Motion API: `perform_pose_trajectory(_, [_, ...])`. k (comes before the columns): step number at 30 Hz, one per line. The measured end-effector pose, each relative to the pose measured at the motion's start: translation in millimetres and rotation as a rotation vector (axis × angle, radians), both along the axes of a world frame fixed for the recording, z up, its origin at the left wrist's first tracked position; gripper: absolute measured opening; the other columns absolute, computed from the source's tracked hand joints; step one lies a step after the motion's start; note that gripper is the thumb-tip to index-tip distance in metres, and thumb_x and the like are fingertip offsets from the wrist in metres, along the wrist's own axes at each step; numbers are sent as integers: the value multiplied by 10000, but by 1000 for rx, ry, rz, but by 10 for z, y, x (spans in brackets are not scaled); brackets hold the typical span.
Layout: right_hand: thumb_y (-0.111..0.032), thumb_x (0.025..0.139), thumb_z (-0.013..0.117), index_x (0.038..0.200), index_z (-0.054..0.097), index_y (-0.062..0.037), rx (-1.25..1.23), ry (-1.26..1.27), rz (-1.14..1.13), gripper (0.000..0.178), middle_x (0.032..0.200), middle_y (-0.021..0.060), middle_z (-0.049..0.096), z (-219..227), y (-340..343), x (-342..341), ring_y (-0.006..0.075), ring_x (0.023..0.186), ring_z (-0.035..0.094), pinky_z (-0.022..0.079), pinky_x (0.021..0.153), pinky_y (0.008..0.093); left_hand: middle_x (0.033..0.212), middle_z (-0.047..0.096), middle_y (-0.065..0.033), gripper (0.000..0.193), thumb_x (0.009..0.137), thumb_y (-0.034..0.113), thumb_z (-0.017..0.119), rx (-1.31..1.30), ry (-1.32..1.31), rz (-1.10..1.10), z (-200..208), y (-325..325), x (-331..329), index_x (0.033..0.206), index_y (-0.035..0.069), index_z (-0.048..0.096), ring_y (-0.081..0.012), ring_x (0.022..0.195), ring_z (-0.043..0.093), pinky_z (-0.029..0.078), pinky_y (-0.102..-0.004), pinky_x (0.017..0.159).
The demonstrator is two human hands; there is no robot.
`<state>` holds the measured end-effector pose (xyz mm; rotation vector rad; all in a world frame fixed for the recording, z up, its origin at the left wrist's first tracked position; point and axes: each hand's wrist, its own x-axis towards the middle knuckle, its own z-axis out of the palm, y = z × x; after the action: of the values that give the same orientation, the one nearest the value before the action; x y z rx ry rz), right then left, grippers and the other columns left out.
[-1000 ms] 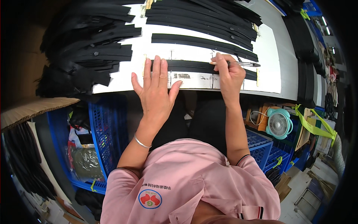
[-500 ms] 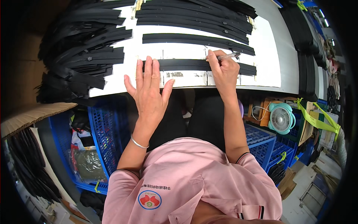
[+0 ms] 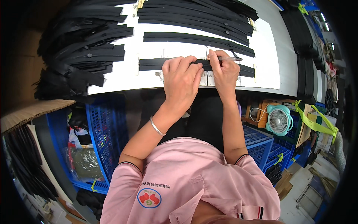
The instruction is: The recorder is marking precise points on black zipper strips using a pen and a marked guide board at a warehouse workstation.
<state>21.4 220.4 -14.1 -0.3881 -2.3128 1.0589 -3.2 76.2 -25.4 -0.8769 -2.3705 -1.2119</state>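
Observation:
A black zipper [image 3: 151, 65] lies straight across a white marked board [image 3: 128, 81] at the table's front edge. My left hand [image 3: 180, 79] rests on its middle, fingers bent and closed over the tape; the fingertips are partly hidden. Close by on the right, my right hand [image 3: 225, 72] grips a clear pen [image 3: 232, 58], with its tip end toward the zipper and its back end pointing right. A second black zipper [image 3: 186, 38] lies parallel just beyond, with a slider near its right end. Dark lines on the board cross under the near zipper.
More black zippers [image 3: 194, 18] lie in rows at the back, and a thick pile [image 3: 89, 56] covers the left. Black stacks [image 3: 306, 76] stand at the right. Below the table are a blue crate [image 3: 106, 138], a blue plastic rack [image 3: 257, 143] and a small turquoise fan [image 3: 279, 120].
My left hand has slid right along the near zipper, from flat and spread to bent and closed, beside my right hand. The pen has tilted slightly; the right hand has barely moved.

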Motion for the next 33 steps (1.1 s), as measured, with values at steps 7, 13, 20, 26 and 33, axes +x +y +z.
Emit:
perform_pose_trajectory(7, [-128,963,671,755,683,24,-165,14,145,258,622,38,649,-5,91,81,72,538,546,404,505,263,1083,691,-12,132,813,97,783,-21,5,33,-20,27,4,942,79,760,-225,1047,592,379,-396,984])
perform_pose_trajectory(13, [-119,928,688,728,655,16,-92,-5,169,244,601,57,618,-51,104,71,113,501,529,402,488,290,1085,660,-27,129,815,83,773,-16,33,15,-29,26,-9,937,66,735,-226,1048,580,379,-412,964])
perform_pose_trajectory(20, [-100,920,685,716,661,20,-21,-11,217,238,598,61,620,3,111,84,111,502,542,404,487,290,1082,661,-20,121,820,88,770,-21,48,3,-39,43,-14,937,77,741,-226,1049,583,377,-408,977])
perform_pose_trajectory(26, [-139,985,659,797,731,10,-361,108,5,250,650,7,662,160,485,370,29,555,500,365,501,220,1095,676,-29,126,841,98,775,-73,51,6,-21,27,-7,964,82,749,-241,1055,591,377,-410,987])
perform_pose_trajectory(33, [-220,1018,642,849,730,-12,-335,-28,-154,282,738,-5,655,33,1052,488,38,661,508,385,591,207,1102,686,-41,144,829,78,781,-91,19,28,21,110,32,969,72,747,-254,1077,589,372,-424,1010])
